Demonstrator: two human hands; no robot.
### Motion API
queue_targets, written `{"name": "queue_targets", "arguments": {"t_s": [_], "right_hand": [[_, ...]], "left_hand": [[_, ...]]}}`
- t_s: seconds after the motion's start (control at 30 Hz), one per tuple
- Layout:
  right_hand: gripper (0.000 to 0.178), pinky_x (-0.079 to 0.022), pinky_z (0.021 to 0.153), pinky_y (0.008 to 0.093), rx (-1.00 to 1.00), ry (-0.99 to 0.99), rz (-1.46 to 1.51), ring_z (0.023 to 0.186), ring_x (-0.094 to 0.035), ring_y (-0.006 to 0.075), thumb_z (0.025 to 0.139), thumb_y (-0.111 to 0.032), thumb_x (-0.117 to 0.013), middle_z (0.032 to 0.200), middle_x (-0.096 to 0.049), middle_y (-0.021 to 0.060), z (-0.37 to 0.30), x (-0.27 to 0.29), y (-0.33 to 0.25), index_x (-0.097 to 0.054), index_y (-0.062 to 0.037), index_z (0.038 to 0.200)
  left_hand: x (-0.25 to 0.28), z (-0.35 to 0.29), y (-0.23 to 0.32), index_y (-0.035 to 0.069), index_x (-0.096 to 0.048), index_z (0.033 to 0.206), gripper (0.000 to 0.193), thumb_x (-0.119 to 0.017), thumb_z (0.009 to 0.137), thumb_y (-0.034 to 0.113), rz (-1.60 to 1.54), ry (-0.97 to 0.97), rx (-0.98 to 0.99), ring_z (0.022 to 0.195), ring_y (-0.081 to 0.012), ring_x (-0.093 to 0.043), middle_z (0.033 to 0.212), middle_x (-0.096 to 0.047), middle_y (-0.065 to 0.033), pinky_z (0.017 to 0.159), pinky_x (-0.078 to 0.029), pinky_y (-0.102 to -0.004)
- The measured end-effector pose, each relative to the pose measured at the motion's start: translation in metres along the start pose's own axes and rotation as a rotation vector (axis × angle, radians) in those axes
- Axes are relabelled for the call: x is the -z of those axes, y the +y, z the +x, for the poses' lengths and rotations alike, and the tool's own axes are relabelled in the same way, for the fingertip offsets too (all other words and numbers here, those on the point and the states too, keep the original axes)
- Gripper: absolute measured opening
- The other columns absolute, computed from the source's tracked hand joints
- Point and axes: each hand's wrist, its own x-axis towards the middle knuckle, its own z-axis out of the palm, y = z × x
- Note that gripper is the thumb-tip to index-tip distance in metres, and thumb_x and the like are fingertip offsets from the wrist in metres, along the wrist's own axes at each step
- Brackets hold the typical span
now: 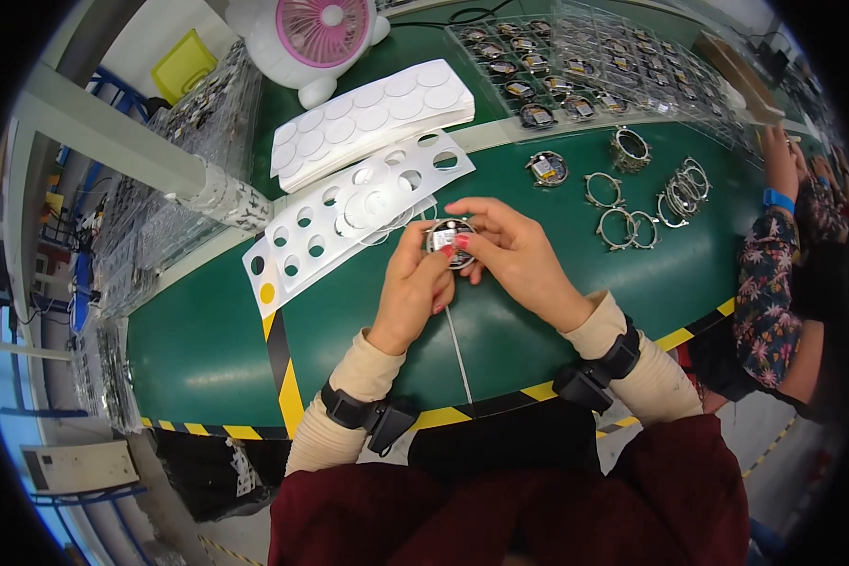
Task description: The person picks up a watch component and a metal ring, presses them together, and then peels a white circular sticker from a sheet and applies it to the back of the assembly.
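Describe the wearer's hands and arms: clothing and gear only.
Left hand and right hand: gloveless, red nail polish. Cream, partly ribbed undersleeves emerge from maroon sleeves. Each forearm wears a black strap with a boxy black module.

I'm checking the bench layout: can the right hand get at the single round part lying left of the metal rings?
Probably yes, though the right hand is busy with the held part; the round part lies ahead of that hand, with nothing visibly in between.
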Motion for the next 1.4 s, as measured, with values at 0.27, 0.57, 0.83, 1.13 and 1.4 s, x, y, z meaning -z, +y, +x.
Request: {"name": "queue_targets", "arguments": {"t_s": [0.27,0.57,0.83,1.13,1.4], "right_hand": [[0.03,-0.048,0.062,0.0221,0.039,0.038,0.055,0.074,-0.058,0.0094,0.084,-0.002,-0.058,0.096,-0.06,0.0074,0.002,0.002,0.008,-0.05,0.0023,0.112],[0.04,-0.044,0.078,0.0338,0.699,0.157,-0.87,0.094,-0.054,0.0259,0.07,-0.015,-0.071,0.101,-0.058,0.0093,0.002,0.014,0.004,-0.057,-0.0035,0.106],[0.035,-0.038,0.083,0.0373,0.478,0.616,-1.319,0.095,-0.051,0.0259,0.068,-0.019,-0.072,0.096,-0.058,0.0082,0.009,0.068,-0.005,-0.061,-0.0051,0.098],[0.022,-0.037,0.085,0.0381,0.421,0.682,-1.565,0.097,-0.05,0.0273,0.069,-0.017,-0.071,0.097,-0.058,0.0084,-0.032,0.097,-0.017,-0.065,-0.0036,0.086],[0.013,-0.038,0.085,0.0394,0.332,0.496,-1.534,0.097,-0.05,0.0286,0.069,-0.009,-0.068,0.098,-0.057,0.0088,-0.039,0.111,-0.01,-0.066,-0.0057,0.081]], "left_hand": [[0.0,0.0,-0.001,0.003,-0.041,0.11,0.022,-0.039,0.089,0.005,-0.028,0.019,-0.029,0.04,-0.0066,-0.029,0.055,-0.034,0.0016,0.037,-0.026,-0.0213],[0.001,0.002,0.001,0.004,-0.035,0.128,0.037,-0.041,0.093,0.013,-0.098,0.055,0.078,0.044,-0.0074,-0.032,0.058,-0.035,0.0007,0.038,-0.027,-0.0204],[-0.007,0.0,0.003,0.008,-0.031,0.135,0.043,-0.042,0.095,0.019,0.108,-0.002,0.07,0.046,-0.0085,-0.039,0.059,-0.038,0.0003,0.041,-0.031,-0.0206],[-0.003,-0.002,0.002,0.007,-0.039,0.131,0.038,-0.042,0.096,0.022,0.167,-0.013,0.099,0.048,-0.0092,-0.041,0.06,-0.038,0.0003,0.042,-0.032,-0.0209],[-0.003,0.0,-0.001,0.004,-0.046,0.124,0.034,-0.048,0.094,0.02,0.12,-0.04,0.101,0.049,-0.0068,-0.044,0.061,-0.043,0.0017,0.042,-0.034,-0.0195]]}}
